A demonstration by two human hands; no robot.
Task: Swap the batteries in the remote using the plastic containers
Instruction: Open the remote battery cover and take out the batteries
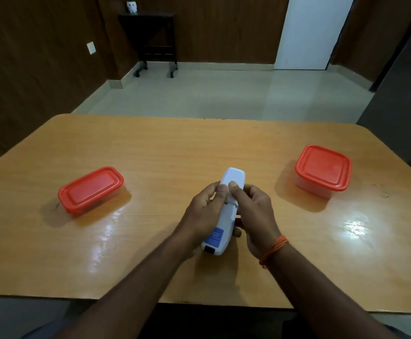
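A person sits at a wooden table [150, 155] and holds a white remote [220, 223] with both hands, just above the table top, near the middle and close to the near edge. The remote is turned back side up. It points away from the person and leans a little to the right at its far end. A blue sticker [215, 236] shows on the part nearest the person.

The left hand [200, 211] wraps around the left side of the remote, with its fingers under it and its thumb on top. The right hand [253, 211] wraps around the right side the same way. Both thumbs press side by side on the far half of the back, where the battery cover [232, 178] is. The far tip of the remote sticks out past the thumbs, and the near end sticks out below the two palms. So the hands grip the remote around its middle. A thin dark line crosses the back just below the thumbs. I cannot tell if the cover is shut tight.

An orange thread band [274, 249] goes around the right wrist.

Two plastic containers with red lids stand on the table, both with lids on. The long container [90, 190] is well to the left of the hands. The square container [323, 168] is well to the right and a bit farther back. No hand touches them.
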